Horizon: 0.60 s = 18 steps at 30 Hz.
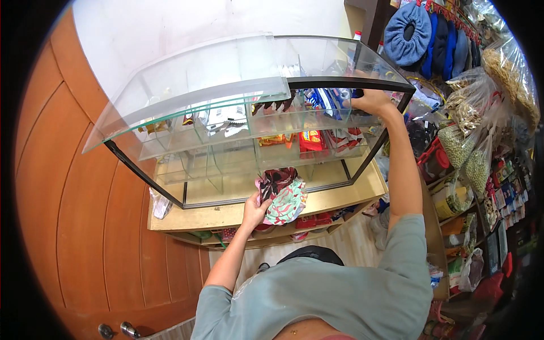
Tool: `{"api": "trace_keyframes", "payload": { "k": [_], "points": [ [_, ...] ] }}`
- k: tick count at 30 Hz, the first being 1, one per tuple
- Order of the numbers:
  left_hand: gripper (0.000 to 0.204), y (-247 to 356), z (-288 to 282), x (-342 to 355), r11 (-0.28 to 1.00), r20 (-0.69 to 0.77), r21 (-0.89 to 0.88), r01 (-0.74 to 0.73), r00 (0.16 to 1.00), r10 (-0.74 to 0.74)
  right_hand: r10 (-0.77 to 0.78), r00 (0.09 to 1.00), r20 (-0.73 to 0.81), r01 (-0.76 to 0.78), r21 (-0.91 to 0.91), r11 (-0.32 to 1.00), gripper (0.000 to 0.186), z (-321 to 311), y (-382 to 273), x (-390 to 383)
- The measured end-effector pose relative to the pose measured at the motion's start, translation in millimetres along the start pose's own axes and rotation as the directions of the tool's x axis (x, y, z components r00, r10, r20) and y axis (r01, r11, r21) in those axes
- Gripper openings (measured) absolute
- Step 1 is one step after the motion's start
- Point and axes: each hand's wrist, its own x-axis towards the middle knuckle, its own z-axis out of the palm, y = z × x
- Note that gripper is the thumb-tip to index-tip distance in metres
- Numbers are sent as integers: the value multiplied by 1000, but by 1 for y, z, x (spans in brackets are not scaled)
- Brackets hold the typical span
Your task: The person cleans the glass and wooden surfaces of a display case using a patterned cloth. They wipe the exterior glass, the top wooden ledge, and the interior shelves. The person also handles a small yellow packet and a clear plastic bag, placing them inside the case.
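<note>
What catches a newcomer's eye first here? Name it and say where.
The glass display case fills the centre, its shelves holding bright snack packets. The left hand presses a patterned cloth to its lower front, while the right hand grips the top frame. Bagged goods hang at right.

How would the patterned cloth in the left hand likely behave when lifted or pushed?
The cloth is bunched and drooping from the left hand, so it is probably floppy and light. Pushed against the glass case, it would likely crumple, not slide.
</note>
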Motion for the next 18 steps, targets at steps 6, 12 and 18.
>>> {"api": "trace_keyframes", "payload": {
  "k": [6,12,18],
  "points": [
    [24,-14,0,0,999,-30,-35,-35,999,34,-44,967,-253,12,-126,992,39,12,-1,11],
    [23,-20,-3,-1,996,-40,48,-73,996,75,-106,834,-542,-27,-233,972,39,5,-44,-9],
    [25,-10,-2,-1,994,-30,64,-84,996,86,-247,811,-530,29,-384,923,55,7,-62,-45]
  ]
}}
